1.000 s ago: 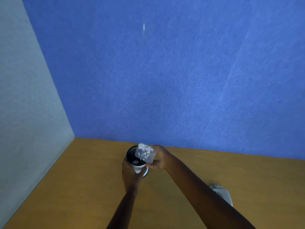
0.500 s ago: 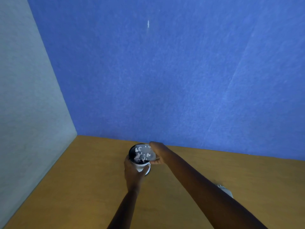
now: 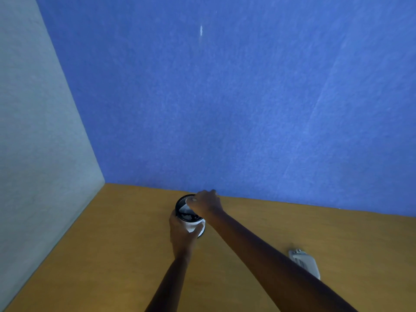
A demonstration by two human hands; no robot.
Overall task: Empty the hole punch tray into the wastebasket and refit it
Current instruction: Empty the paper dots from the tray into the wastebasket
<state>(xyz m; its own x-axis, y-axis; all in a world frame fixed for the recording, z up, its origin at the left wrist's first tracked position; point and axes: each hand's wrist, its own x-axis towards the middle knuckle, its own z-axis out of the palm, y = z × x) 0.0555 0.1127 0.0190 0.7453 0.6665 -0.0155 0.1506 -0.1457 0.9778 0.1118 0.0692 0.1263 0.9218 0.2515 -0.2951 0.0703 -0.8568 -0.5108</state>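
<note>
Wood: the desk is orange-brown, seen from the head camera, and carries everything in the scene.
Walls: a blue felt-like panel stands along the desk's far edge; a pale grey-green panel closes the left side, and the two meet in a corner.
Mark: a short white streak sits high on the blue panel.
Basket: the small round wastebasket stands on the desk near the blue panel, with a black mesh rim and a white lower wall; pale scraps show inside it against the dark.
Left hand: the left hand wraps the basket's near side, thumb to the right across the white wall and the rest on the left, fingers curled shut around it.
Right hand: the right hand is turned knuckles-up over the basket's far right rim, its forearm running to the lower right corner.
Tray: the clear tray is a pale, blurred patch under that hand, tilted down into the basket's mouth; the right fingers are closed on it, though the exact grip is hidden beneath the hand.
Punch: the grey hole punch lies on the desk well to the right of the basket, partly hidden behind the right forearm, touched by neither hand.
</note>
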